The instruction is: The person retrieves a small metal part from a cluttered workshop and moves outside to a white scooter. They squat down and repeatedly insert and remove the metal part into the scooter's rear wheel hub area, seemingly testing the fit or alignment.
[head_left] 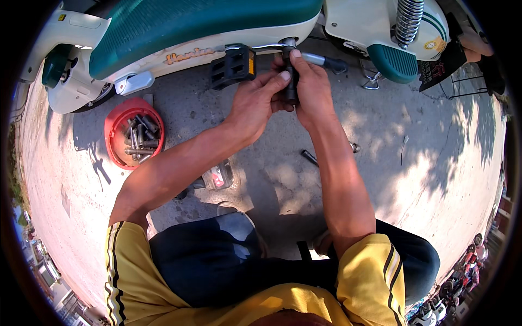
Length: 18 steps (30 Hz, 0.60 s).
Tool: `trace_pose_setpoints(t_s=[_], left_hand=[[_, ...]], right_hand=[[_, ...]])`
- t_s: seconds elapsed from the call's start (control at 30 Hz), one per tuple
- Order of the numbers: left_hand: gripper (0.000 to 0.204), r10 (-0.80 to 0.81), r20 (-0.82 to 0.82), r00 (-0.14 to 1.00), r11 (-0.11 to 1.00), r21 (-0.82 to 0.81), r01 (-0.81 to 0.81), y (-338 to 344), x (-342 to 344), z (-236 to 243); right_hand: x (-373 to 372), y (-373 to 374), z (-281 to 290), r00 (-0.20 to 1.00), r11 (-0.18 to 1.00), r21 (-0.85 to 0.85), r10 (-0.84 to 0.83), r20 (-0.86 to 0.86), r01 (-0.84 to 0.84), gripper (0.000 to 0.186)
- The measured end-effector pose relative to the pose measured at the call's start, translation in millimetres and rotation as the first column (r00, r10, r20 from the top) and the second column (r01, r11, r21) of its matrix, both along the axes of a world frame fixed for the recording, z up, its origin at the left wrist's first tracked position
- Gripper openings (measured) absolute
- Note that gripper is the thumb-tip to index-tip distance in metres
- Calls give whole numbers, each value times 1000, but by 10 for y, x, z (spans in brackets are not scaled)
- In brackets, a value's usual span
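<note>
A dark cylindrical tool, like a long socket (292, 84), stands against the crank hub of a white and green scooter (212, 30). My right hand (314, 89) is wrapped round it from the right, thumb on its upper part. From the left, my left hand (253, 106) closes on the same tool, its thumb pressed on the side and its other fingers partly hidden behind. A silver crank arm (269, 47) runs left from the hub to a black pedal (232, 68) with an orange reflector. Right of the hub, a silver rod with a dark end (331, 64) sticks out.
A red bowl-like container (112, 142) with several dark metal sockets stands on the ground at left. Beneath my left forearm lies a partly hidden power tool (217, 176). A dark rod (309, 157) and a small metal part (355, 147) flank my right forearm.
</note>
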<state>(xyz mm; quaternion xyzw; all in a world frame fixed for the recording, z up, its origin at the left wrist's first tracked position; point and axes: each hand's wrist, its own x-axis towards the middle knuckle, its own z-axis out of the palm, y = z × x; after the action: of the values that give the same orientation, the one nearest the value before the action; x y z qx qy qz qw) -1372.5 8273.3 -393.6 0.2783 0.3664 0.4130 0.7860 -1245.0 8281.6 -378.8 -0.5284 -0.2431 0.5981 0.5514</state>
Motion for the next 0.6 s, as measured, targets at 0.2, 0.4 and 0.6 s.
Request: trace_pose_setpoints(t_s=[0.2,0.4,0.6], left_hand=[[21,-55,-33,998,997,43,57,2,-25,-21],[25,-3,-17,1000,1000,18,4,-16,13,45],[30,-79,1,997,997,-26,79,-39,2,32]], right_hand=[[42,-4,31,818,993,112,-34,574,-37,47],[10,19,71,772,995,94,-44,634,-21,45],[10,30,28,836,992,107,-1,549,-69,43]])
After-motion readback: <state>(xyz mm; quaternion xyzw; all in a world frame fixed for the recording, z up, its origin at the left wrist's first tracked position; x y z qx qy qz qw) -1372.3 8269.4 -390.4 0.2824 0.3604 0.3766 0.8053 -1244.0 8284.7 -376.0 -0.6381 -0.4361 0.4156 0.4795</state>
